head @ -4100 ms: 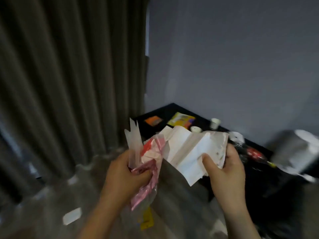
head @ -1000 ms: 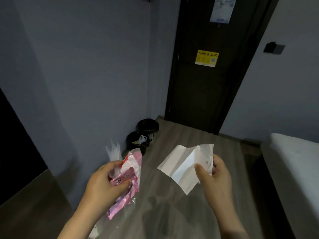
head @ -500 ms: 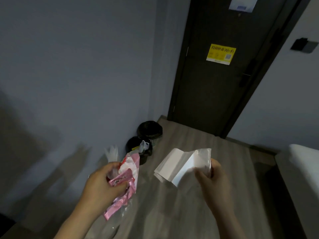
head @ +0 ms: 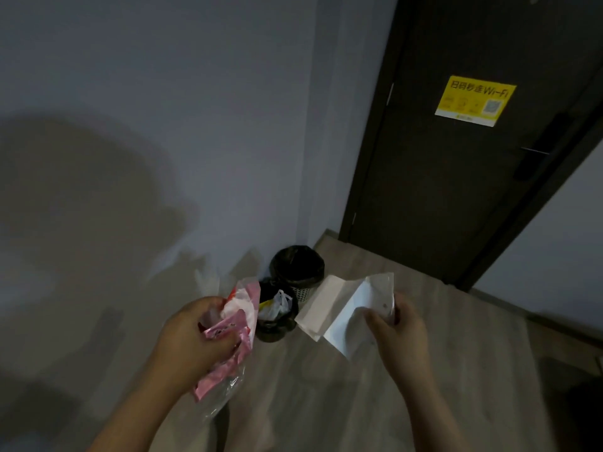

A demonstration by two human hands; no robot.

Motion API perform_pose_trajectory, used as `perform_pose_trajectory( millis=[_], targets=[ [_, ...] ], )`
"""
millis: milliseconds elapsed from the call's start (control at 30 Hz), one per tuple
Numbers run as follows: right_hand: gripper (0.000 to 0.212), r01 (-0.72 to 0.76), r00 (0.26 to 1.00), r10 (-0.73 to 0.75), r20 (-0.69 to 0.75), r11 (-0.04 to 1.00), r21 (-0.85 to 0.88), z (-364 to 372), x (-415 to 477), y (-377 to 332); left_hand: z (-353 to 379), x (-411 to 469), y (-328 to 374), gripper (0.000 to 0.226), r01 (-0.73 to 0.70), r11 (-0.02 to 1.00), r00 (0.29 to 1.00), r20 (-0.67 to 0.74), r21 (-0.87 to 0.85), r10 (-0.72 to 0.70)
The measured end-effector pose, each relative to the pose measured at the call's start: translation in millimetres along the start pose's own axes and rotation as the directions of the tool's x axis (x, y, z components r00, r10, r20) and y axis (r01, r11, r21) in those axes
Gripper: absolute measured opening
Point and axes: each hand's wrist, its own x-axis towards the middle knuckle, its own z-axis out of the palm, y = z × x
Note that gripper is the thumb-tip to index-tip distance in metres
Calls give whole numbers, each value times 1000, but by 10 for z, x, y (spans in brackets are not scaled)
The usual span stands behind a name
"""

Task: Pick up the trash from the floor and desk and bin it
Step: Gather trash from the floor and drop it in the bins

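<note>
Nearest the camera, the left hand (head: pixel 195 334) grips a bunch of pink and clear plastic wrappers (head: pixel 236 327), fingers curled round the middle so that the loose clear end hangs down below the fist. The right hand (head: pixel 396 327) pinches a crumpled white paper (head: pixel 339 309) between thumb and fingers at its right edge; the sheet spreads out to the left of the hand, folded and creased. Both handfuls are held in the air above the wooden floor (head: pixel 326 402), well apart from each other.

Beyond the hands, 2 small bins with black liners stand on the floor against the grey wall (head: pixel 163 125), touching or nearly so. The near bin (head: pixel 272 331) shows between the wrappers and the paper and already has a white plastic bag (head: pixel 279 305) and something yellow inside. The far bin (head: pixel 298 269) has a mesh side; its contents cannot be made out.

Farther back, a dark door (head: pixel 440 190) closes off the corner, with a yellow Wi-Fi sticker (head: pixel 474 101) on its upper part and a dark handle (head: pixel 535 154) at its right.
</note>
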Motion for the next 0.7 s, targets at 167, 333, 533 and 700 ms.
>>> perform_pose_trajectory(
  millis=[167, 333, 533, 700],
  targets=[
    [36, -48, 998, 49, 50, 999, -22, 46, 600, 151, 240, 502, -54, 43, 65, 998, 998, 5, 7, -65],
    [35, -115, 989, 115, 97, 993, -15, 185, 1116, 281, 423, 1042, -161, 43, 101, 995, 994, 34, -12, -101],
    [32, -128, 983, 138, 122, 988, -84, 544, 1837, 410, 693, 1827, -340, 37, 156, 988, 986, 71, -23, -154],
    [28, -197, 960, 230, 160, 960, -196, 996, 2567, 545, 853, 2529, -562, 26, 229, 971, 971, 89, -70, -223]
  ],
)
